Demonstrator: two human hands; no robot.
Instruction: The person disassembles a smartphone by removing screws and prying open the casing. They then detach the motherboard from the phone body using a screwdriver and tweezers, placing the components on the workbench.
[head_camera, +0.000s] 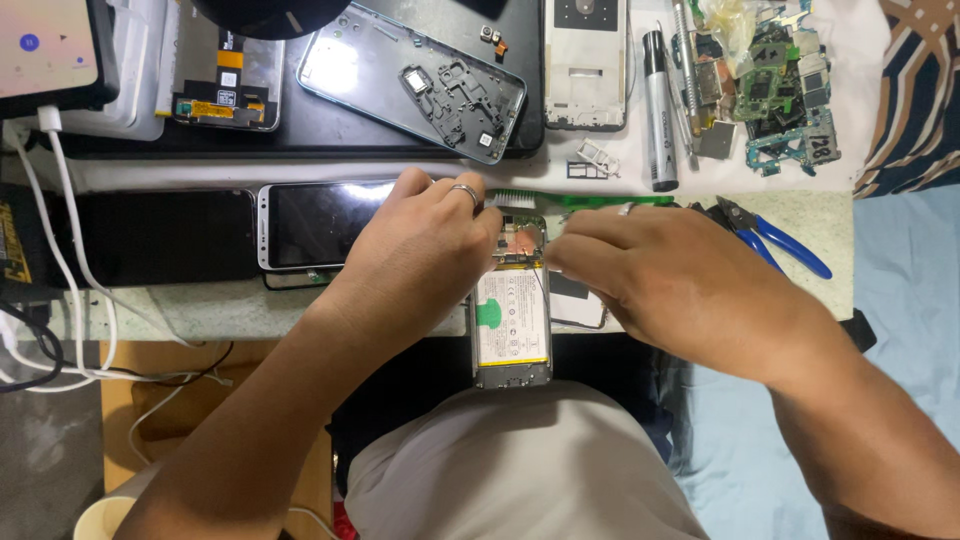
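While both hands meet over the opened phone (511, 325), I see it lying back-side up at the near edge of the counter (200, 310), its pale battery with a green pull tab exposed and its lower end jutting out over my lap. My left hand (420, 245), a ring on one finger, rests curled over the phone's upper left corner, fingers bent down onto the frame; it presses there more than it grasps. My right hand (665, 275) comes in from the other side with its fingertips pinched together just at the phone's top right edge; whether something small sits between them I cannot tell.

Just behind the hands a green-handled brush (560, 200) lies across the counter, white bristles to the left. Left of my left hand a second phone (310, 225) lies screen up, dark. Blue-handled pliers (775, 240) sit to the right, partly hidden by my right hand. Farther back lie a stripped phone frame (415, 80), a grey marker (657, 110) and a heap of green circuit boards (785, 85). White cables (60, 260) trail down the left side.
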